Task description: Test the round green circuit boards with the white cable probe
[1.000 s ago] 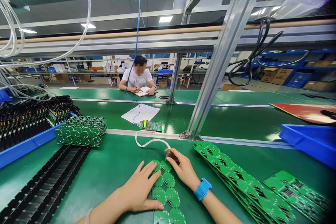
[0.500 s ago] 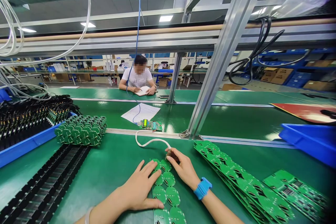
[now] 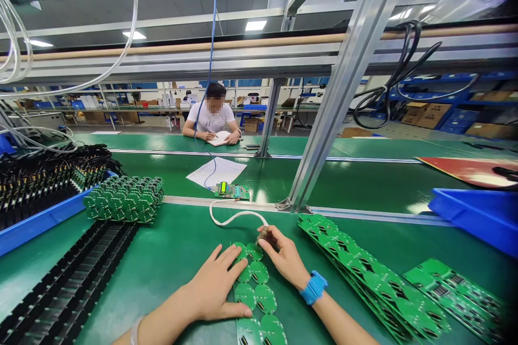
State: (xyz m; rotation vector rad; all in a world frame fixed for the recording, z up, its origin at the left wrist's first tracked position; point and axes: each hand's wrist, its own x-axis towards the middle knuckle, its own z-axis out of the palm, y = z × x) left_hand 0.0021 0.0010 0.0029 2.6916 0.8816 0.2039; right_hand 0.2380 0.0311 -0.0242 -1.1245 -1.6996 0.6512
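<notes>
A panel of round green circuit boards (image 3: 265, 298) lies lengthwise in front of me on the green bench. My left hand (image 3: 216, 283) rests over its left edge, open, fingers spread and thumb across the boards. At the panel's far end, my right hand (image 3: 283, 253) is closed on a small brownish connector block (image 3: 267, 237), whose underside is hidden. From this block a white cable (image 3: 237, 218) runs to a small green circuit board with a lit yellow-green display (image 3: 232, 191). Whether the block touches the panel I cannot tell.
Stacked green panels (image 3: 364, 275) lie at right, beside another circuit board (image 3: 455, 294) and a blue bin (image 3: 473, 215). Left are stacked round boards (image 3: 123, 199), black slotted rails (image 3: 73, 280) and a blue tray (image 3: 44, 226). A metal post (image 3: 324, 135) rises ahead; a person (image 3: 212, 118) sits beyond.
My right hand has shifted slightly to the right with the connector block, away from the panel's far end. My left hand stays on the panel.
</notes>
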